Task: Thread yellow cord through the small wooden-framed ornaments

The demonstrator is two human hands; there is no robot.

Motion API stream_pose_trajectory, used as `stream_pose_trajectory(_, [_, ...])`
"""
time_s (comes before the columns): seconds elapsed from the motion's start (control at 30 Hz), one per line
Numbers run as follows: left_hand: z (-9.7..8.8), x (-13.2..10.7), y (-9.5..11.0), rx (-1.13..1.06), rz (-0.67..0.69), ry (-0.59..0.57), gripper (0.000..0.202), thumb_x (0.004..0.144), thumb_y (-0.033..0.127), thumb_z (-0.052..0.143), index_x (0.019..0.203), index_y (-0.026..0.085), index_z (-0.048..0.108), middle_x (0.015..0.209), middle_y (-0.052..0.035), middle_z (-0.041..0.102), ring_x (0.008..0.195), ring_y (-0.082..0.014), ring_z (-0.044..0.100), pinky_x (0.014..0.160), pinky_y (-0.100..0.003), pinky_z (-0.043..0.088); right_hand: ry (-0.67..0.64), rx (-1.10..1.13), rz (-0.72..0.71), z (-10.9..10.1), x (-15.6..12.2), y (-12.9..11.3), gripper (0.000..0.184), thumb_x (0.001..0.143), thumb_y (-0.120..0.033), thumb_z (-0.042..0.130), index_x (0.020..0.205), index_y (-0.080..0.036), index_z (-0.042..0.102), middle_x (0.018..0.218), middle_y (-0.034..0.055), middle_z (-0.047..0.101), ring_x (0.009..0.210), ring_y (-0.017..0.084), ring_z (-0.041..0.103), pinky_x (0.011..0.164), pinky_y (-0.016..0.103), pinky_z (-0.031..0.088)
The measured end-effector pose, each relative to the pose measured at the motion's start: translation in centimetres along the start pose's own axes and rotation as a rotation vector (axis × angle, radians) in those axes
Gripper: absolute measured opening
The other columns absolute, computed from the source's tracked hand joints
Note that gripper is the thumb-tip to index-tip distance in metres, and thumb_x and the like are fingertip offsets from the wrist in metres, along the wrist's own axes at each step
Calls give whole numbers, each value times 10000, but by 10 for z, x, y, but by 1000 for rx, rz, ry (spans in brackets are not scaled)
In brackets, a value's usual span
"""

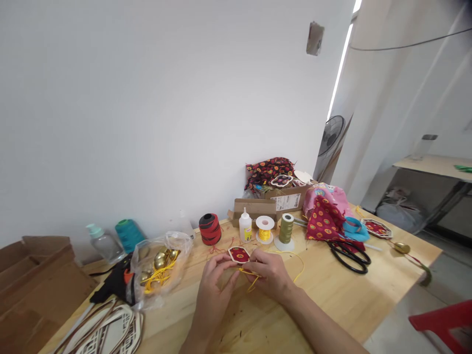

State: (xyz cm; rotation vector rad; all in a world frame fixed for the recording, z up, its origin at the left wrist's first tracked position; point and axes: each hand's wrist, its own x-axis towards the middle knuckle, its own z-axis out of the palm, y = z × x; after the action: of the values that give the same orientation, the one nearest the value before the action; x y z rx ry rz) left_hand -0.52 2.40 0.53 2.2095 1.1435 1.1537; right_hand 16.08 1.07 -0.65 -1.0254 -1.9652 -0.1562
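Red fabric hexagon ornament (239,254) with pale frame, held up over the middle of the table (332,290) between both hands. Left hand (217,290) has its fingers (230,263) closed narrow on the ornament's edge; right hand (267,275) has its fingers (254,265) pinched on yellow cord (250,275) right under the ornament, cord trailing down from them. Left of the hands, clear plastic bag (158,270) lies open and holds gold bells (160,260) tangled with more yellow cord; black glue gun (116,282) just beside it. Behind the hands, open cardboard box (287,199) holds dark floral fabric (269,172) bunched up with a frame on top. In front of the box, white glue bottle (245,226), yellow cord spool (264,231), olive thread cone (286,228). Red and black spool (210,229) further left. Right side, black scissors (349,256) lie by a heap of red printed fabric (324,221). Far left, brown cardboard box (37,285) on the table edge
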Motion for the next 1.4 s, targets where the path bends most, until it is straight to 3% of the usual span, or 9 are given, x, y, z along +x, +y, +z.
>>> stream_pose_trajectory(0.2, [1,-1,1,49,140,16,120,739,191,503,784,238,604,938,-37,499,930,-204,474,797,-380,413,21,8,-3,-1,1,-1,115,742,-205,511,775,-207,621,616,4,530,503,74,476,448,161,327])
stream_pose_trajectory(0.43, [1,-3,4,128,172,80,122,734,166,508,776,237,598,980,-43,472,935,-205,460,797,-395,402,14,90,60,1,0,-1,101,718,-186,521,770,-196,607,658,21,548,555,94,508,479,172,365])
stream_pose_trajectory(0.8, [1,-2,-7,82,145,72,93,741,192,499,765,221,584,771,-36,625,761,-179,571,696,-328,471,-219,496,61,-26,12,-14,386,684,-242,442,1065,-190,470,992,78,494,915,198,475,778,337,382])
stream_pose_trajectory(1.03, [0,-1,-4,23,60,84,102,755,207,476,749,208,577,785,-43,630,770,-181,580,707,-323,471,-311,227,55,-25,12,-14,598,562,-120,477,1148,-213,398,1066,81,470,964,228,441,782,364,372])
stream_pose_trajectory(1.17, [-1,-2,-4,21,12,84,94,740,239,499,746,207,587,787,-41,639,780,-187,583,712,-324,475,-429,86,199,-57,14,-46,637,607,-103,518,1208,-228,349,1081,93,486,910,231,472,731,338,404])
stream_pose_trajectory(1.23, [-1,-3,-3,22,-13,86,96,736,246,505,753,207,591,792,-40,640,783,-189,581,716,-328,473,-552,193,142,-79,18,-64,551,658,-153,550,1175,-272,401,1071,56,516,874,195,504,725,273,416])
stream_pose_trajectory(1.3, [0,-3,-1,8,-24,88,99,743,232,496,760,207,590,797,-37,637,785,-185,578,720,-324,468,-755,390,20,-92,25,-72,379,730,-168,516,1066,-342,497,893,-24,597,696,105,546,611,174,426])
stream_pose_trajectory(1.33, [1,-4,0,-5,-23,85,100,747,222,491,760,208,589,797,-33,637,785,-180,577,718,-316,468,-744,413,27,-92,28,-71,328,736,-173,517,1027,-324,531,858,-24,604,666,94,547,585,162,424])
stream_pose_trajectory(1.4, [1,-3,2,-37,-3,67,100,749,202,489,758,210,589,797,-26,638,786,-170,578,712,-294,469,-492,272,116,-78,34,-58,218,729,-160,516,910,-249,597,792,7,604,681,119,548,608,201,425])
